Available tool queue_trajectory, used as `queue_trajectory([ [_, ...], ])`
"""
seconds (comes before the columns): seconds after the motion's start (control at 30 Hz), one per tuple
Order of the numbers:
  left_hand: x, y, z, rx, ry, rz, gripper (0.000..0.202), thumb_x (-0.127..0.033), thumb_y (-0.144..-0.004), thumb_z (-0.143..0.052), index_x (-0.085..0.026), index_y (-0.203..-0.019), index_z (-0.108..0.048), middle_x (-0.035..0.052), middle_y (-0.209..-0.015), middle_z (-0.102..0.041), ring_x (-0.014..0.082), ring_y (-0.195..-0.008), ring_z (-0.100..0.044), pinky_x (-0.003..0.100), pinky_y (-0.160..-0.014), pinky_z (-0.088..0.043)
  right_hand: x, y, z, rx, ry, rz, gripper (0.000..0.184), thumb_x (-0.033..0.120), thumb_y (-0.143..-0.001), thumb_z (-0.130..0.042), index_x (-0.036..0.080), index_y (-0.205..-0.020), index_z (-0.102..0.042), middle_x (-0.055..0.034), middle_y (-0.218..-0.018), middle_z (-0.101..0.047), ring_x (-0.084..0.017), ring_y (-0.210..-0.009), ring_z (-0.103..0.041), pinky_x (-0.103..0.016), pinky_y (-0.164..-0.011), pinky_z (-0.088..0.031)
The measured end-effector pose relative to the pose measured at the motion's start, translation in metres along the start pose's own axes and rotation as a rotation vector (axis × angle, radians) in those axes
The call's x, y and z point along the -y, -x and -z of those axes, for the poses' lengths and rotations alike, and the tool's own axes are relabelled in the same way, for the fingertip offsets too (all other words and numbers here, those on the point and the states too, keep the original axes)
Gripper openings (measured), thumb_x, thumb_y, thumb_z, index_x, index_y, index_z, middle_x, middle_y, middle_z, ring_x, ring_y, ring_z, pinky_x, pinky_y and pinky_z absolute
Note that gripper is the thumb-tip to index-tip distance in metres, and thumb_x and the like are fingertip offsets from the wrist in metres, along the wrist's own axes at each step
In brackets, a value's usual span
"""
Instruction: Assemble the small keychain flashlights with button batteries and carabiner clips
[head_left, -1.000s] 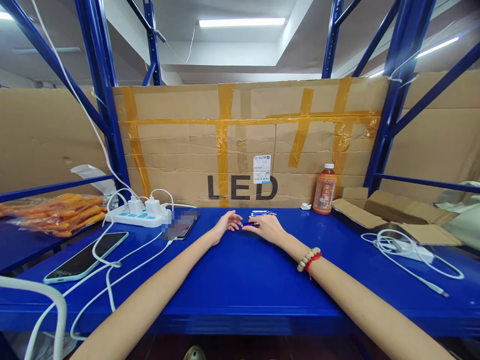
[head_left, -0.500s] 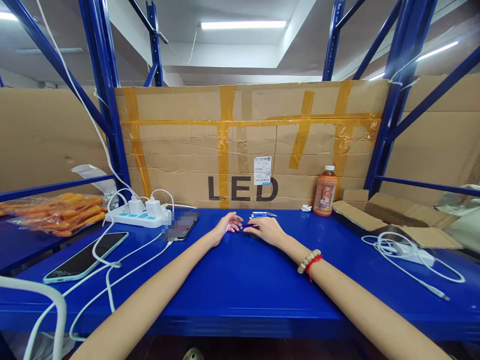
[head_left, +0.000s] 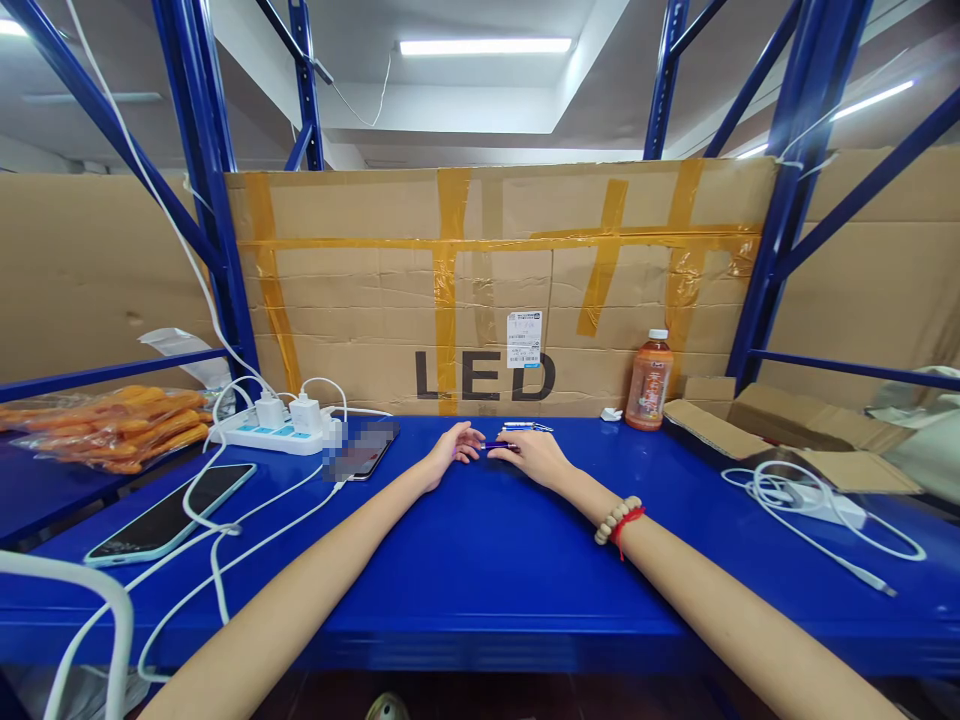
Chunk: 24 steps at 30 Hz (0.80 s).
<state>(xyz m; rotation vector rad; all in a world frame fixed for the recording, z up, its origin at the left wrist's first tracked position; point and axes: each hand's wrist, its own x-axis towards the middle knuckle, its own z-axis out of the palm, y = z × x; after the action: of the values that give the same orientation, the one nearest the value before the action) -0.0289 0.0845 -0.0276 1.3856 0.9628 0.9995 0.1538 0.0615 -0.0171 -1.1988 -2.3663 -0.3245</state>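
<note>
In the head view my right hand (head_left: 536, 455) is closed on a slim dark purple-blue pen (head_left: 493, 445), which lies nearly level and points left. Just left of it is my left hand (head_left: 456, 445), palm turned inward, with loosely bent fingers apart. Its fingertips are close to the pen's left end; whether they touch it I cannot make out. Behind my right hand several blue-and-white pens (head_left: 527, 427) lie on the blue tabletop (head_left: 480, 560), partly hidden by the hand.
To the left are a white power strip (head_left: 274, 435) with chargers, a dark phone (head_left: 371, 455), a light-blue-edged phone (head_left: 172, 515) and loose white cables. To the right are an orange drink bottle (head_left: 649, 385), an open cardboard box (head_left: 795, 425) and a coiled white cable (head_left: 814, 505). Cardboard (head_left: 360, 300) stands behind.
The pen in my right hand has turned to lie more level, its left end nearer my left fingers. My left fingers have shifted slightly. The view has moved a little.
</note>
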Motion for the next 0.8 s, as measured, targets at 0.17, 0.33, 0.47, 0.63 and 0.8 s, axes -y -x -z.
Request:
queue_trajectory([
  [0.17, -0.0001, -0.0001, 0.0005, -0.021, 0.014, -0.004, 0.030, -0.039, -0.089, -0.046, -0.012, -0.096, -0.057, 0.0038, -0.087, -0.060, 0.0124, -0.072, -0.058, 0.030, -0.066, -0.050, 0.0005, 0.0011, -0.0012, -0.016, -0.011, 0.026, 0.034, 0.050, -0.086, -0.046, 0.023, -0.089, -0.065, -0.0003, -0.077, -0.069, -0.016, -0.072, -0.063, -0.021, -0.053, -0.032],
  [0.33, -0.0011, 0.0008, 0.0003, -0.025, 0.018, 0.003, 0.029, -0.038, -0.089, -0.046, -0.012, -0.096, -0.057, 0.0037, -0.087, -0.060, 0.0121, -0.071, -0.058, 0.029, -0.065, -0.050, 0.0003, 0.0017, -0.0020, -0.039, -0.005, 0.042, 0.038, 0.054, -0.084, -0.046, 0.021, -0.086, -0.067, -0.0024, -0.078, -0.070, -0.017, -0.073, -0.063, -0.022, -0.053, -0.031],
  [0.47, -0.0021, 0.0013, -0.0003, -0.024, 0.020, 0.008, 0.029, -0.038, -0.089, -0.046, -0.012, -0.096, -0.056, 0.0035, -0.086, -0.060, 0.0119, -0.070, -0.058, 0.029, -0.064, -0.050, -0.0009, 0.0010, -0.0021, -0.080, -0.002, 0.036, 0.042, 0.054, -0.087, -0.042, 0.021, -0.089, -0.067, -0.0038, -0.085, -0.070, -0.018, -0.076, -0.064, -0.023, -0.056, -0.033],
  [0.63, -0.0022, 0.0016, -0.0003, -0.028, 0.026, 0.011, 0.029, -0.038, -0.089, -0.046, -0.012, -0.097, -0.056, 0.0038, -0.087, -0.060, 0.0122, -0.071, -0.058, 0.029, -0.064, -0.050, -0.0020, 0.0001, -0.0028, -0.106, -0.016, 0.034, 0.041, 0.054, -0.086, -0.042, 0.021, -0.089, -0.067, -0.0031, -0.084, -0.071, -0.017, -0.075, -0.064, -0.022, -0.056, -0.033],
  [0.8, -0.0012, 0.0012, -0.0001, -0.036, 0.033, 0.011, 0.029, -0.038, -0.088, -0.046, -0.012, -0.098, -0.056, 0.0042, -0.089, -0.060, 0.0127, -0.073, -0.058, 0.030, -0.066, -0.050, -0.0023, -0.0002, -0.0037, -0.112, -0.031, 0.043, 0.037, 0.052, -0.085, -0.046, 0.022, -0.087, -0.067, -0.0022, -0.083, -0.070, -0.017, -0.076, -0.064, -0.022, -0.056, -0.034],
])
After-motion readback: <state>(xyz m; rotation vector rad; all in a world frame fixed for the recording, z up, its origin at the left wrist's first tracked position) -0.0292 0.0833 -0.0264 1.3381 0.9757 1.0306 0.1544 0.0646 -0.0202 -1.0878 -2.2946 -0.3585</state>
